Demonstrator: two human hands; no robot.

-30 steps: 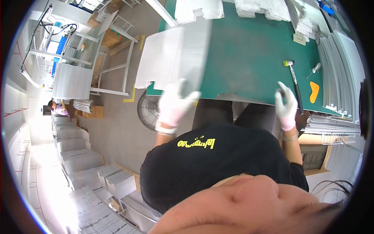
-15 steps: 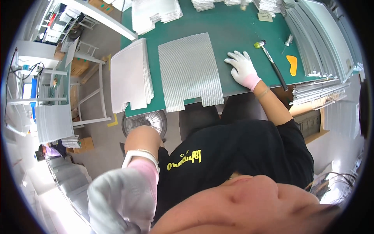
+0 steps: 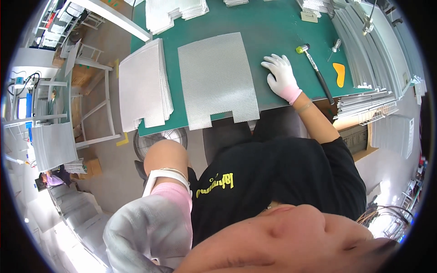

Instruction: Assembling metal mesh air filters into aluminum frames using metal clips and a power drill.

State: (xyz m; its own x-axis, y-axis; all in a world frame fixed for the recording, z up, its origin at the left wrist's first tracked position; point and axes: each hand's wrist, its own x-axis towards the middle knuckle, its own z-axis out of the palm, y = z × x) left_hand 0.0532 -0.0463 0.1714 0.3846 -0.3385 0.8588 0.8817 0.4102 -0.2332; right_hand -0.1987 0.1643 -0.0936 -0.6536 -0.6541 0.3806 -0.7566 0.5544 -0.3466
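My right hand (image 3: 282, 77), in a white glove with a pink cuff, rests palm down on the green table (image 3: 273, 41), fingers stretched out and nothing held. Just left of it lies a silvery mesh sheet (image 3: 218, 79) with a notched near edge that overhangs the table slightly. My left hand (image 3: 145, 227), gloved in grey-white and pink, is raised close to the camera at the lower left. Its fingers curl inward, and their tips are cut off by the lower edge, so what they grip is hidden.
A stack of whitish notched sheets (image 3: 145, 84) stands left of the mesh. Right of my hand lie a mallet (image 3: 316, 73), a small screwdriver (image 3: 336, 45) and a yellow scraper-like piece (image 3: 338, 75). Long metal strips (image 3: 359, 50) line the right side; a fan (image 3: 159, 143) stands below.
The view has shifted slightly, so the table and sheets appear a little further up and left. My left hand stays raised near the camera; my right hand stays flat on the table.
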